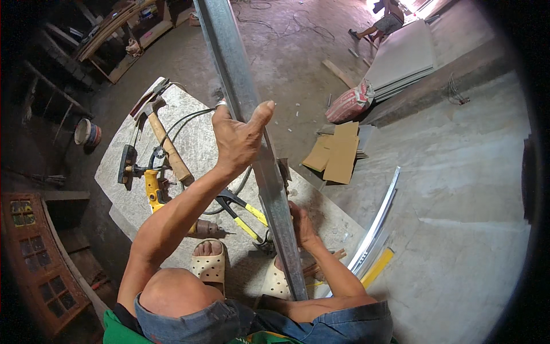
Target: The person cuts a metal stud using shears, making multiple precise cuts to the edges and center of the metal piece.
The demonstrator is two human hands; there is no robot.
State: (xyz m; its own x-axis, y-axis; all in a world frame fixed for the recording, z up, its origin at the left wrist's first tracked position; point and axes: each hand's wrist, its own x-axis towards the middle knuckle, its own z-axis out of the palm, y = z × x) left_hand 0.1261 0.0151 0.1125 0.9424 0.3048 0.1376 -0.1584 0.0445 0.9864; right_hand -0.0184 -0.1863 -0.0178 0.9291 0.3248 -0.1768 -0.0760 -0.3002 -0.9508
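Observation:
A long grey metal channel slants from the top of the view down between my feet. My left hand is closed around its upper part, thumb pointing up. Lower on the right side, my right hand curls in behind the channel; its fingers are mostly hidden, and what they grip cannot be made out. Beside the channel lies a pair of pincers with yellow and black handles. A yellow drill and a wooden-handled hammer rest on the pale, worn board to the left.
A black cable crosses the board. Shiny metal strips and a yellow bar lie at right. Farther off are flattened cardboard, a red-and-white sack and stacked grey sheets. Another person sits at the far right; a bucket stands left.

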